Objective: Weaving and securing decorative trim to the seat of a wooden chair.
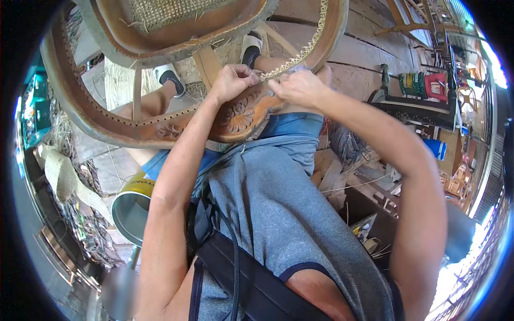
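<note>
A brown wooden chair frame (238, 119) with carved flowers lies across my lap. Pale cane lacing (306, 51) crisscrosses along its right rim and ends between my hands. Bare drilled holes (155, 119) run along the left and near rim. My left hand (234, 84) pinches a cane strand at the end of the lacing, thumb and fingertips together. Just to the right, my right hand (299, 87) is closed, its fingertips close to the same spot. Whatever it grips is hidden by the fingers. Inside the frame's far part sits a woven cane panel (166, 13).
A yellow-sided can (140, 184) lies open-mouthed by my left thigh, near a curling strip of cane webbing (64, 176). At right are a dark wooden chair (415, 112), a red container (436, 86), a blue can (436, 148) and a grey cord bundle (345, 142). Planks form the floor.
</note>
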Demonstrator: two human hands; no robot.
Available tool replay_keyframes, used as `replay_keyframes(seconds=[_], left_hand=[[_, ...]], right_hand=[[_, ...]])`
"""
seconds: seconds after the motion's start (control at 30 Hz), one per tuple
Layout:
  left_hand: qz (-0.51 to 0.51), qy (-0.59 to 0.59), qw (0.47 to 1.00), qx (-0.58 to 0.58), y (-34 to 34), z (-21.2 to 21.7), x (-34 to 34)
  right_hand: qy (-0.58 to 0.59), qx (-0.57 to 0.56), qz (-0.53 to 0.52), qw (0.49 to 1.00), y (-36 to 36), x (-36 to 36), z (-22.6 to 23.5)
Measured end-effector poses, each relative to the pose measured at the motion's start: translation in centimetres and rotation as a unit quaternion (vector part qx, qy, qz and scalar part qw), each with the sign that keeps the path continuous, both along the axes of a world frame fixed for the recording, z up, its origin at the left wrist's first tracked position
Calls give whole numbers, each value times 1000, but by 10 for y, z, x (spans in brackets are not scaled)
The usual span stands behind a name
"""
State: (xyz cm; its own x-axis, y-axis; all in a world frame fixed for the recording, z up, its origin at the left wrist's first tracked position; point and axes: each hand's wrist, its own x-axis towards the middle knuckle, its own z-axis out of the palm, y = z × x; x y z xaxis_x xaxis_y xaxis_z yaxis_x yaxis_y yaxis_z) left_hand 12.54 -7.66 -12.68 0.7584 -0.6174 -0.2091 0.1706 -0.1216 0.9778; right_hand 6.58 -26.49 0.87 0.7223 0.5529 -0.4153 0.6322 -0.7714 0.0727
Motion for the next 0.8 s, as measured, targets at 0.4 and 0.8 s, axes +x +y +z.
replay_keyframes(seconds=[0.4,0.8], left_hand=[[15,-67,998,0,-8,-2,2],[19,-76,993,94,-4,15,3]], right_hand=[[204,326,-599,702,9,-5,-50],[168,213,-433,860,14,15,-37]])
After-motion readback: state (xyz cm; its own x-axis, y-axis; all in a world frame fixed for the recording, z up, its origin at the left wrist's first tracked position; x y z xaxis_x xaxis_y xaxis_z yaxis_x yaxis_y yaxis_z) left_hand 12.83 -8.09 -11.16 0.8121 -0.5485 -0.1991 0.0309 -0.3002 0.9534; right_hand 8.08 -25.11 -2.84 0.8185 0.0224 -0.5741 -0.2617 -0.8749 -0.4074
